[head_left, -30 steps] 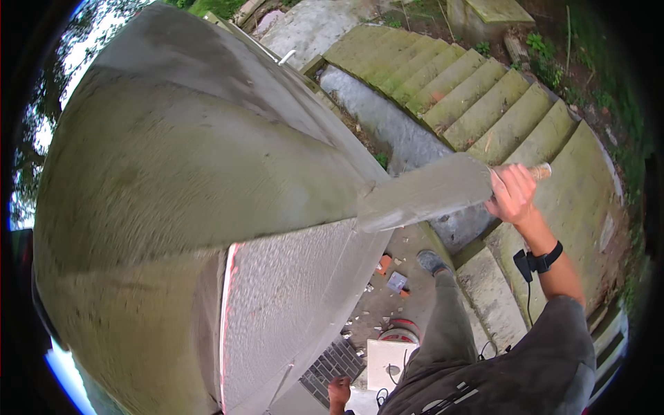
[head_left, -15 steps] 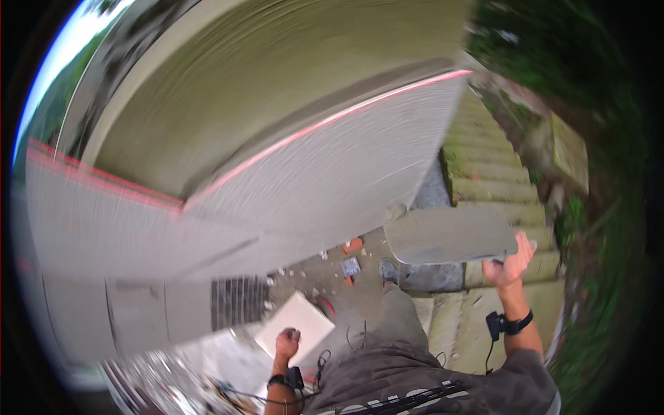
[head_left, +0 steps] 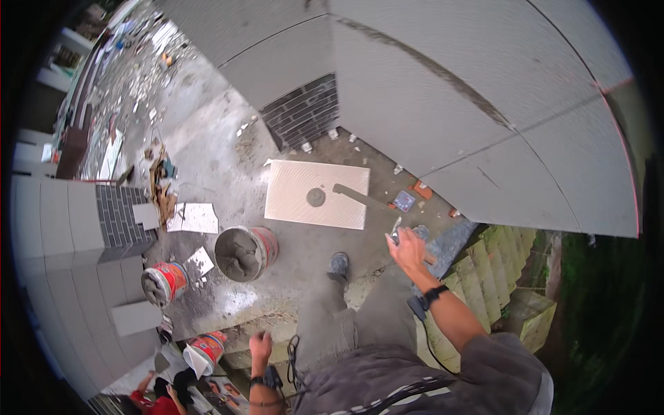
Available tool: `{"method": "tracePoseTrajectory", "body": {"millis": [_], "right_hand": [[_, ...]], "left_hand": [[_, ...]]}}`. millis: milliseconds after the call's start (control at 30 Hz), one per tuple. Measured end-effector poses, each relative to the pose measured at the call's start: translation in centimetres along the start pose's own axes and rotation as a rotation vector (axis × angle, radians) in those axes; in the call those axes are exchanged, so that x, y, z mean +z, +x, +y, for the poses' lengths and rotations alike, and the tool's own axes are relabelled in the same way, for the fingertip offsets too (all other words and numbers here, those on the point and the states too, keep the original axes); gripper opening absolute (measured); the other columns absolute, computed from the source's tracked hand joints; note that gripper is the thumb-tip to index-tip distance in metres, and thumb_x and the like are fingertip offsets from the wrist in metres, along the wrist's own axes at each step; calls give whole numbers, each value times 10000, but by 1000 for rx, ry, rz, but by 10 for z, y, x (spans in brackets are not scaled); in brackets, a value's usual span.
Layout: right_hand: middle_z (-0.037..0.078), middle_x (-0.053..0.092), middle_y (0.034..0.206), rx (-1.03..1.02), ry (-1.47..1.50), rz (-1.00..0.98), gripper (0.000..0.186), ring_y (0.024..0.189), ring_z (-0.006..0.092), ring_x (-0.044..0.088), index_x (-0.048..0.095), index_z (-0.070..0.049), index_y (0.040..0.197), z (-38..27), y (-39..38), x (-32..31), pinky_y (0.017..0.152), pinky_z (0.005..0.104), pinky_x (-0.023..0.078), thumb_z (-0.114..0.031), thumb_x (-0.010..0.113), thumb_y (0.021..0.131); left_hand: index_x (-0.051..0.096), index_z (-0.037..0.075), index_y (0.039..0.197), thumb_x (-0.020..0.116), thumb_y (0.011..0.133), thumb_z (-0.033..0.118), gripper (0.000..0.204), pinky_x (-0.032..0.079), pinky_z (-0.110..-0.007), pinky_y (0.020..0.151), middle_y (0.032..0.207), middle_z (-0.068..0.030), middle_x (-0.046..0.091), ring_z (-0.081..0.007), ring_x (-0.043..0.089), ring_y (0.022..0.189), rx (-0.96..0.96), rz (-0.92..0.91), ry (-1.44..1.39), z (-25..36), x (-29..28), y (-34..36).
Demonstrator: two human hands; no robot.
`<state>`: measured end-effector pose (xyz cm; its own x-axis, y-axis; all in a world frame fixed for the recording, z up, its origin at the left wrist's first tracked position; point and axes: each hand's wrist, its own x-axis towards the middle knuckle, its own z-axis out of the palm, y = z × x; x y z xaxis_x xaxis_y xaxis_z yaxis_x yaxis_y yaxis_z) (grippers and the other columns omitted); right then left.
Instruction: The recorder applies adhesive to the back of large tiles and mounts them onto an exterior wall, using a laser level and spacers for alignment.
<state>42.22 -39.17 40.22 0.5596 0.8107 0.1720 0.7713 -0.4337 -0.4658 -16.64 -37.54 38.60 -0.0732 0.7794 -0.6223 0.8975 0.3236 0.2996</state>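
My right hand is closed on a trowel, whose long grey blade points up and left over a white ribbed board or tile bearing a round grey mortar lump. My left hand is low beside my left leg, fingers curled; anything inside them is hidden. A large bucket of grey mortar stands left of my feet.
Tiled wall rises ahead and right. Mossy steps descend at my right. Two smaller buckets are at left, near a tiled pillar. A co-worker in red is at bottom left. Rubble litters the upper-left ground.
The view has swung down from the plastered ledge to the ground. The trowel in my right hand has come away from the wall top toward the white board and turned more edge-on.
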Motion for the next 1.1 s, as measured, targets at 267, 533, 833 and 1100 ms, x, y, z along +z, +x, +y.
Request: {"method": "tracePoseTrajectory", "body": {"millis": [267,533,833,1100], "right_hand": [[271,704,1047,541,-6,-652,439,1039,439,666,708,11,1024,-48,57,217,845,505,550,-384,723,832],[215,712,1114,476,33,-552,336,1048,405,679,714,-37,1095,15,49,372,886,497,550,-272,684,856],[222,674,820,91,85,-424,277,796,418,660,702,-51,809,33,41,72,743,535,523,-280,593,922],[254,619,699,387,-187,460,281,682,484,612,606,-30,828,85,32,-421,612,565,485,-285,615,947]], "left_hand": [[689,-37,984,635,983,254,296,503,-345,607,918,-117,687,-172,575,719,-555,-71,-357,-175,-11,-170],[672,-41,959,618,998,258,306,503,-347,589,852,-97,676,-179,593,684,-472,-117,-486,-241,32,-203],[660,7,889,600,999,265,287,456,-366,520,717,-64,646,-178,564,591,198,-234,-114,-12,21,62],[645,19,853,598,995,243,269,456,-361,517,694,-62,628,-172,549,586,631,-355,-237,329,77,160]]}}
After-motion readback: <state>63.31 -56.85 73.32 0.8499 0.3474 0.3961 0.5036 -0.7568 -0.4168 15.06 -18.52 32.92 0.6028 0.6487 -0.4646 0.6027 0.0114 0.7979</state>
